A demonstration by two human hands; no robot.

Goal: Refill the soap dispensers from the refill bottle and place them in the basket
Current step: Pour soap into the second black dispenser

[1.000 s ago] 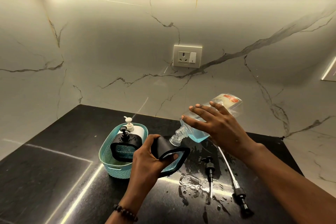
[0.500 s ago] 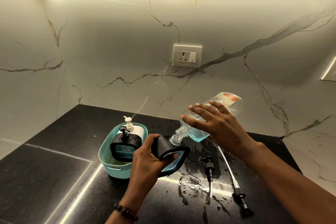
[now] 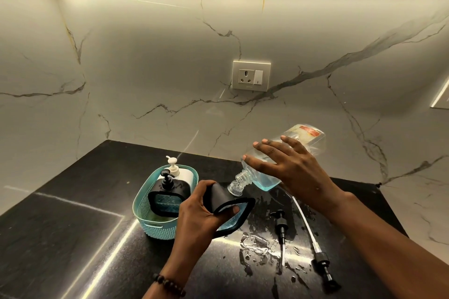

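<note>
My left hand [image 3: 196, 211] grips a black soap dispenser [image 3: 233, 213] with a blue window, tilted, its pump off. My right hand [image 3: 289, 167] holds the clear refill bottle [image 3: 267, 177] tipped down to the left, blue liquid pooled in its lower part; the bottle's threaded neck [image 3: 237, 183] sits right above the dispenser's top. A teal basket [image 3: 145, 206] to the left holds a second black dispenser [image 3: 165, 201] with its pump on and a white pump bottle [image 3: 181, 172]. Two loose pumps lie on the counter: a black one [image 3: 280, 228] and a long-tubed one [image 3: 320, 264].
Spilled liquid [image 3: 257, 243] spreads over the black counter [image 3: 73, 238] between the dispenser and the loose pumps. A marble wall with a power socket [image 3: 251, 76] stands behind. The counter's right edge runs close past the pumps.
</note>
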